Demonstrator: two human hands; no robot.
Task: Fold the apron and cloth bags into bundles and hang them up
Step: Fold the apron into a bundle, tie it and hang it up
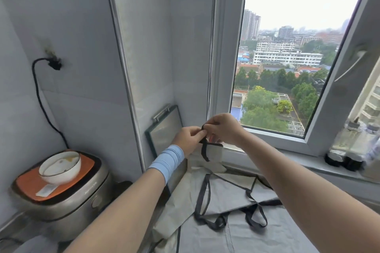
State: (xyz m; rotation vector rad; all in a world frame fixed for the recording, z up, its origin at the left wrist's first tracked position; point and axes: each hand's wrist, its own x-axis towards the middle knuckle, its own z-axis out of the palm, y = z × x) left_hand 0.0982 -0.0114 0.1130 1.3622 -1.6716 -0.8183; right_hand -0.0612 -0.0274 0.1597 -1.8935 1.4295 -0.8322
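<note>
bundle [213, 151]: being held up at 12 o'clock of the spread cloths [226, 191] | hands: its black strap [204, 153] being pinched by left hand [190, 139] and right hand [225, 127], fingers curled | risk: if the pinch is being slackened mid-tie, the bundle is likely being let unroll

Just below the window sill [316, 160], the left hand [189, 139] and right hand [224, 127] cover the top of the small folded bundle [214, 151], so how its black strap [204, 151] is fastened cannot be told. Farther below the sill, the grey cloth bags [236, 195] run off the lower edge. At the sill's right end, dark-ended containers [353, 162] are too blurred to identify.
</note>
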